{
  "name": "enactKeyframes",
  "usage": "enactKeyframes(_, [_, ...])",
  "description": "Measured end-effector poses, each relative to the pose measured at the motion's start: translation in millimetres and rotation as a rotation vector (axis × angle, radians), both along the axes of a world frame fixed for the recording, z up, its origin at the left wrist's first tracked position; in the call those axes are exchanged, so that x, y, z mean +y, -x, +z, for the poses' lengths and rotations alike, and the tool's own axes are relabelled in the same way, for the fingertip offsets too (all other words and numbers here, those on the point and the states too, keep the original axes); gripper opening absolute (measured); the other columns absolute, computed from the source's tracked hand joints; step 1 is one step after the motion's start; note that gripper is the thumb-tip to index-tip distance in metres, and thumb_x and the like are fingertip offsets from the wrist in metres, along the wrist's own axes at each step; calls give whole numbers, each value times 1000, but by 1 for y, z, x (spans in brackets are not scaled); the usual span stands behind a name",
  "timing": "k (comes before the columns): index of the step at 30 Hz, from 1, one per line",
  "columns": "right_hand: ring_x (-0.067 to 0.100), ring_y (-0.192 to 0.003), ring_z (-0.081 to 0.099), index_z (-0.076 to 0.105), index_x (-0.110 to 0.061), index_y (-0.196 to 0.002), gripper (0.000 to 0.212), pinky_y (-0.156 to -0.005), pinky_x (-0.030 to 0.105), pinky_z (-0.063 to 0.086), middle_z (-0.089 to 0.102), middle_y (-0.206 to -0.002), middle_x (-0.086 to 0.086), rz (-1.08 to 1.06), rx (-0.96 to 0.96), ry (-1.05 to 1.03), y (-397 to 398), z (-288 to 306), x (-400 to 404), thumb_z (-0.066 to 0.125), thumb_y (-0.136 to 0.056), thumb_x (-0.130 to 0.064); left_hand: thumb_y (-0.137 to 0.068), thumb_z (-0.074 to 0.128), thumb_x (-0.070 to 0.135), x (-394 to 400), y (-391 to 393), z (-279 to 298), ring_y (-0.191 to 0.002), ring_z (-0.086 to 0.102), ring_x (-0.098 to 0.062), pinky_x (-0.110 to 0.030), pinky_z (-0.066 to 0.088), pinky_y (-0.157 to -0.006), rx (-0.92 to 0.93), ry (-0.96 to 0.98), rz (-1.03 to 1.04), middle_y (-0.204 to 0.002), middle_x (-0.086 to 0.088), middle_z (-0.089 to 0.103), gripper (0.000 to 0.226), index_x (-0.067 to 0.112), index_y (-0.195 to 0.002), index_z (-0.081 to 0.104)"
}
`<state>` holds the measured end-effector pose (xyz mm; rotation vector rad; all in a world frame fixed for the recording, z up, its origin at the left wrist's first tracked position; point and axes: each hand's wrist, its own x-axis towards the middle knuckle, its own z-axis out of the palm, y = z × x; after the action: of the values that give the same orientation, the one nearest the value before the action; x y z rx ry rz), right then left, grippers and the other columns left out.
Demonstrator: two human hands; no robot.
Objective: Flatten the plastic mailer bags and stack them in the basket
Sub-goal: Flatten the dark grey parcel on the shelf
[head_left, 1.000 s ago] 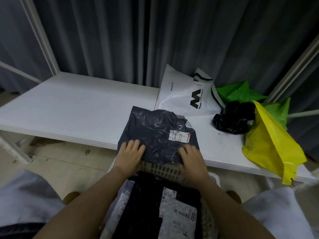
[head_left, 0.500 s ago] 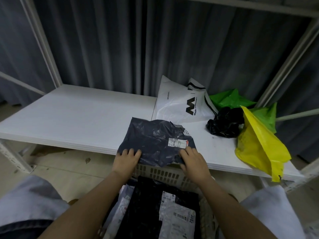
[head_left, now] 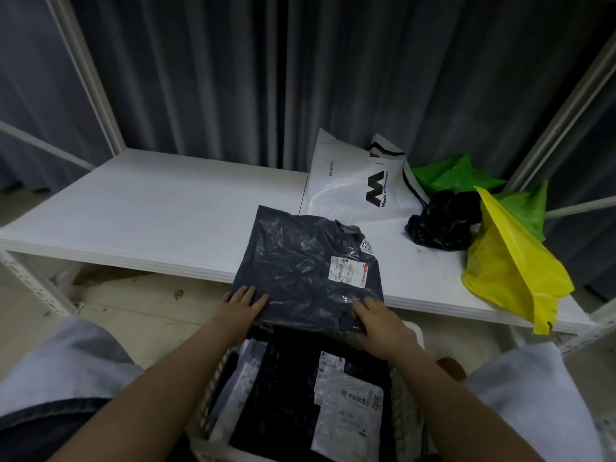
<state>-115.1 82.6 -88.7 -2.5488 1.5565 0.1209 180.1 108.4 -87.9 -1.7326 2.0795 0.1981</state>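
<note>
A flattened dark grey mailer bag with a white label lies on the white shelf, its near edge hanging over the front above the basket. My left hand holds the bag's near left corner with fingers on top. At the near right edge my right hand holds it the same way; both thumbs are hidden underneath. Inside the basket a black bag and a white labelled mailer lie flat.
At the back right of the shelf lie a white printed bag, a crumpled black bag, a yellow bag overhanging the edge, and green bags. White rack posts stand at both sides, grey curtain behind.
Both hands have slid back from pressing flat on the bag to its near edge, and the grey bag has come toward me, now overhanging the basket.
</note>
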Motion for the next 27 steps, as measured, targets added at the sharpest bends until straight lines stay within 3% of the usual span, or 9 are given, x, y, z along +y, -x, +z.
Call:
enactKeyframes(4, [14,-94,38,44,-23,-99,47,-75,28,32,39,-100,-4,-22,-131,-80,-6,-5,-4,61,-80,-63,-91,51,39,-6,3,-3,-147,-11,-30,-46,5,-118,157,-148,86,-159,-10,-12,84,30,-152,-6])
enactKeyframes(7, [17,-94,44,45,-21,-91,30,-74,29,35,41,-94,-4,-64,-275,-2,-19,-2,-13,52,-92,-50,-91,51,41,-18,12,-2,-146,-11,-28,-48,4,-117,228,-178,73,-159,-5,-15,81,35,-152,-2])
enactKeyframes(10, [23,-95,48,51,-14,-90,22,-77,33,40,46,-92,1,-91,-367,121,-33,3,-29,50,-96,-35,-95,43,41,-32,23,-3,-147,-6,-27,-46,4,-118,276,-50,66,-160,-6,-10,71,33,-152,1])
enactKeyframes(15, [29,-107,47,61,-10,-107,23,-88,38,42,55,-111,9,-158,-458,207,-48,1,-71,49,-95,-25,-101,29,42,-68,40,4,-147,-10,-27,-45,-1,-118,300,138,121,-160,-8,-12,62,28,-153,-2])
enactKeyframes(19, [32,-125,43,61,-9,-121,48,-104,42,35,52,-131,13,-182,-459,248,-55,-5,-108,30,-92,-32,-101,24,46,-107,47,5,-146,-16,-28,-49,-5,-117,337,165,164,-158,-8,-19,63,29,-152,-8])
enactKeyframes(22, [32,-139,27,50,-13,-136,63,-116,42,18,38,-149,11,-189,-474,236,-60,-7,-141,14,-92,-39,-100,24,50,-139,52,-1,-145,-20,-27,-52,-7,-115,355,130,192,-158,-6,-22,66,30,-151,-13])
enactKeyframes(27, [26,-147,-5,14,-32,-152,73,-116,46,-7,5,-161,-2,-123,-299,217,-73,-14,-185,-4,-86,-57,-99,15,55,-183,57,-12,-143,-25,-23,-53,-13,-114,404,252,151,-157,-1,-26,63,33,-150,-13])
